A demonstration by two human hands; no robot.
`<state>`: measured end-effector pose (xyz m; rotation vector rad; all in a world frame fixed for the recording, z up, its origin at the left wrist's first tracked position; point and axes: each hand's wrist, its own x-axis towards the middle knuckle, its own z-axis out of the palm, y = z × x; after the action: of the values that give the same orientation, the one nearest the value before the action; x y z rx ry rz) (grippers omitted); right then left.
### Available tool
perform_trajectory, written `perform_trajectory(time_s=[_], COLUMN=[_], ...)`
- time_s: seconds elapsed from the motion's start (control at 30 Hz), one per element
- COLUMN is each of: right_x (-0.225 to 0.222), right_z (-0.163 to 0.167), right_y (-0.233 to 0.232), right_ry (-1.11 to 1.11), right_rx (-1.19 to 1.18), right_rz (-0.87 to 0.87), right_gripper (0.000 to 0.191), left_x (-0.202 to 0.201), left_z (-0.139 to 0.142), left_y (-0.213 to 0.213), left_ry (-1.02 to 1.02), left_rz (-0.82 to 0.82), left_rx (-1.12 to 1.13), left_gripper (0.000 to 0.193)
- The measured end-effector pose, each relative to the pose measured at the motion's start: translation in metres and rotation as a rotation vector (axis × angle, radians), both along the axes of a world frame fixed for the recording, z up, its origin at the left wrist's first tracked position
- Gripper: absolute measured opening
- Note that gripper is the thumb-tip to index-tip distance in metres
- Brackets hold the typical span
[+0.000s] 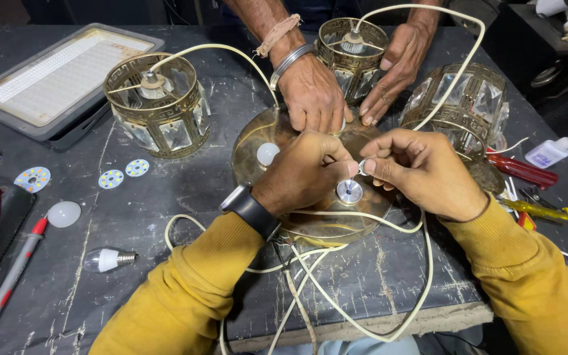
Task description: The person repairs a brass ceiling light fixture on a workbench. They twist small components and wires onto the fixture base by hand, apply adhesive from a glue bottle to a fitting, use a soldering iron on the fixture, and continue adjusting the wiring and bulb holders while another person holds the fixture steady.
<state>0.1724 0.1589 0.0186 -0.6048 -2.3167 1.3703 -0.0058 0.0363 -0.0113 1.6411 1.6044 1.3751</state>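
I had my left hand (307, 172) clenched over the round brass ceiling plate (310, 227) to steady it, while my right hand (415, 167) pinched a small metal ring (361, 167) just above the silver cap nut (349, 191). A co-worker's hands (313, 95) pressed the plate's far edge. The scratched dark surface (165, 204) carried crystal lamp shades (157, 105), white cords (336, 289), a bulb (108, 259) and screwdrivers (547, 212).

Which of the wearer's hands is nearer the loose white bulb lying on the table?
Left. The left hand works over the round brass plate, closer to the bulb at lower left; the right hand sits farther right across the plate.
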Motion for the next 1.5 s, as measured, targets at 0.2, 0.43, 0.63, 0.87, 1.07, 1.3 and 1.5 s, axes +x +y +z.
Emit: perform_trajectory(time_s=[0.2,0.43,0.63,0.87,1.07,1.3,1.5], right_x=[0.009,0.014,0.013,0.014,0.01,0.009,0.01], right_z=[-0.007,-0.008,-0.014,-0.011,-0.014,-0.018,-0.023], right_y=[0.003,0.004,0.006,-0.002,0.001,0.009,0.009], right_ry=[0.048,0.027,0.053,0.037,0.001,0.073,0.095], right_rx=[0.046,-0.026,0.073,0.024,-0.093,-0.227,-0.199], right_rz=[0.02,0.078,0.156,0.065,0.053,0.083,0.058], right_gripper=[0.017,0.019,0.018,0.02,0.018,0.017,0.021], left_x=[-0.004,0.007,0.002,0.001,0.002,-0.005,0.0], left_z=[0.004,0.007,0.013,0.017,0.018,0.017,0.008], left_y=[-0.005,-0.007,-0.011,-0.013,-0.013,-0.013,-0.008], left_ry=[0.008,0.344,0.359,0.31,0.31,0.218,0.262], left_rz=[-0.119,0.079,0.011,-0.011,-0.016,-0.069,0.005], left_rx=[-0.039,0.085,-0.033,-0.057,-0.126,-0.148,-0.09], left_gripper=[0.013,0.011,0.019,0.016,0.013,0.016,0.016])
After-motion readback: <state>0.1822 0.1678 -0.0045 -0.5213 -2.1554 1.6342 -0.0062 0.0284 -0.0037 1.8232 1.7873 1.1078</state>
